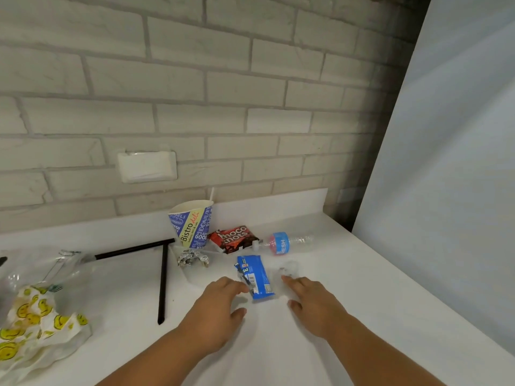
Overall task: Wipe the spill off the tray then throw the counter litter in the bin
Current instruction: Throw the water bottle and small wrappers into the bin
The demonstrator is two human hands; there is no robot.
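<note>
While the flat blue plastic snack wrapper (257,274) lies on the white counter (362,296) between both hands, its long axis runs away from the person. The left hand (220,307) is nearer, with its fingertips at the wrapper's left edge. The right hand (315,305) sits just to the wrapper's right. Both are palm-down with fingers loosely spread, gripping nothing.

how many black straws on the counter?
2. One black straw lies crosswise, left of the paper cup; the second straw runs from its right end toward the camera, left of the left hand. Others may hide under the crumpled wrap at far left.
</note>
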